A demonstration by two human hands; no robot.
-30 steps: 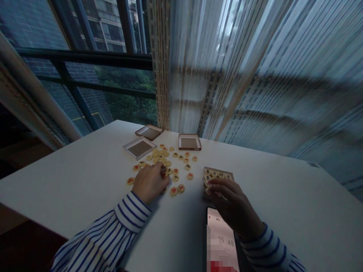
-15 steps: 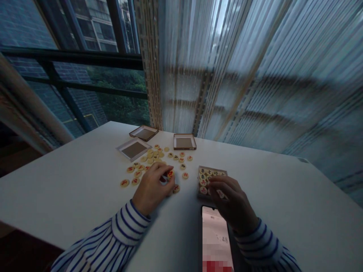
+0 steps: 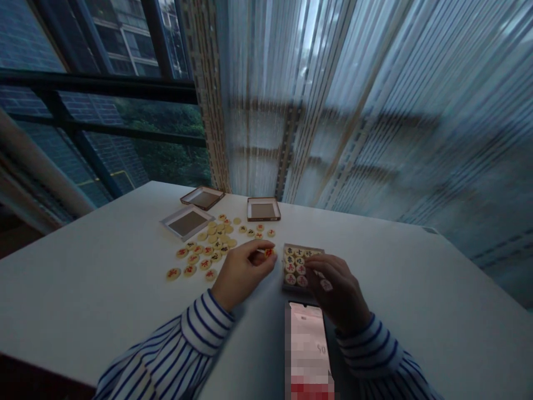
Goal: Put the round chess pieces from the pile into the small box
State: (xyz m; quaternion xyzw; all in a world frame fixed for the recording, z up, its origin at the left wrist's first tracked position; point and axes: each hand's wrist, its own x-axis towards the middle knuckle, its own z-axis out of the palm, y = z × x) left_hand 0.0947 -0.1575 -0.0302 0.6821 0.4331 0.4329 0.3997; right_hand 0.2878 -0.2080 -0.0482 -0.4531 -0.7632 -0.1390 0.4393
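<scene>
Between thumb and fingertips, my left hand (image 3: pixel 244 272) pinches a round xiangqi piece (image 3: pixel 270 253) with a red character, just left of the box. My right hand (image 3: pixel 339 286) is over the right part of the shallow box (image 3: pixel 295 288), thumb and fingers drawn together at the pieces; whatever they grip is hidden. Rows of pieces lie in the box, black characters at the back and red ones (image 3: pixel 290 268) nearer me. The hand covers part of these rows. Left of my left hand, loose xiangqi pieces (image 3: pixel 205 264) are scattered, some face up and some blank side up.
A phone (image 3: pixel 308 344) with a lit screen lies in front of the box. At the back of the white table (image 3: pixel 125 266) are two brown-edged trays or lids (image 3: pixel 264 210) and a pale one (image 3: pixel 169 221). A window and string curtain (image 3: pixel 266 128) stand behind.
My left hand has moved right with its piece, closer to the box. My right hand stays over the box, its fingers shifted slightly, and more red pieces show. The view has turned a little.
</scene>
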